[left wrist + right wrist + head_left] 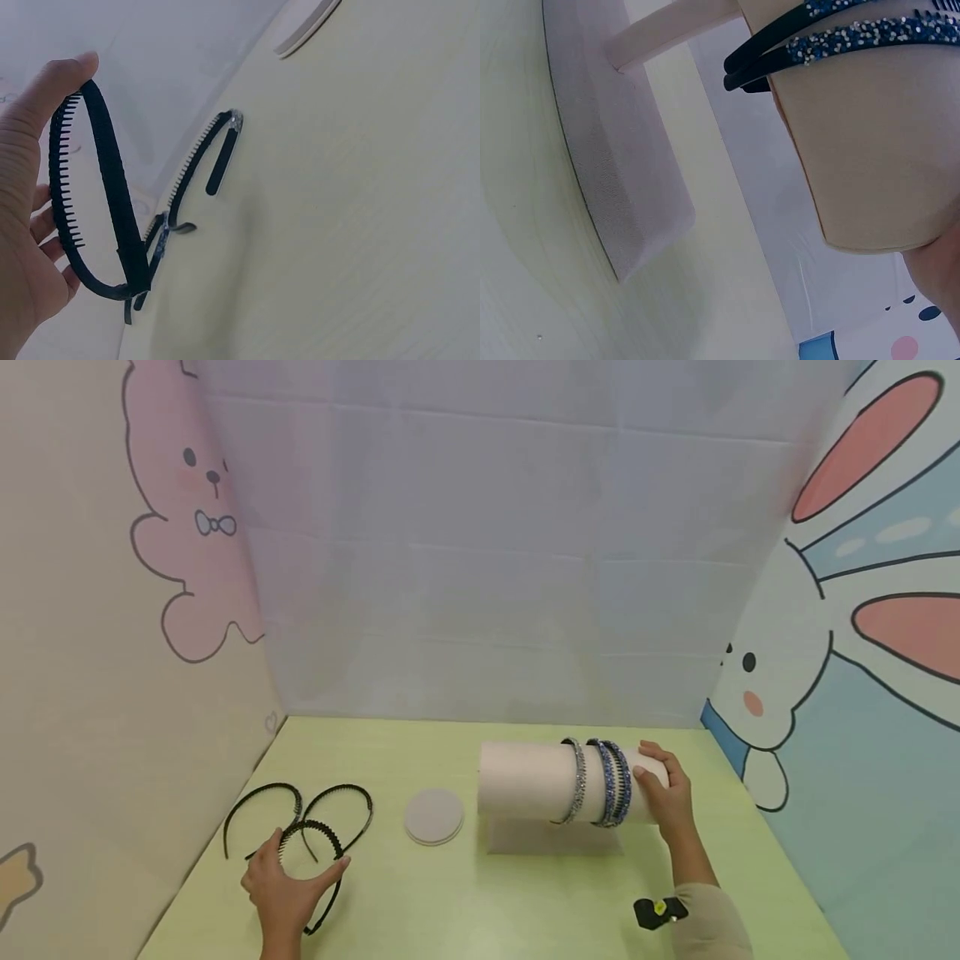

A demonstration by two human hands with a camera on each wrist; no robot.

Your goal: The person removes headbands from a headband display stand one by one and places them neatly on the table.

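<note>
Head view, left hand: The left hand point(283, 883) held one black headband point(330, 833) between thumb and fingers, with the grasp quite wide, at the left part of the table point(450, 902).
Head view, white cylinder: The white cylinder point(525, 781) lay to the right of this headband and a little farther from the person. Its long axis ran from left to right, and its bare left end was on the side of the left hand.
Head view, gap: The white disc point(433, 816) lay on the table between the held headband and the cylinder.
Head view, right hand: The right hand point(667, 797) gripped the cylinder's right end, so it was the nearer hand to it. Two blue headbands point(619, 785) sat around the cylinder just beside this hand, and a silver headband point(580, 781) to their left.
Left wrist view, black headband: The thumb was at its upper end, the teeth were visible inside, and two loose headbands point(223, 161) lay beyond it.
Right wrist view, cylinder: The blue headbands crossed its long axis, above the pale base point(630, 172). Only a small part of the right hand showed, so from this view alone I could not tell its fingers.
</note>
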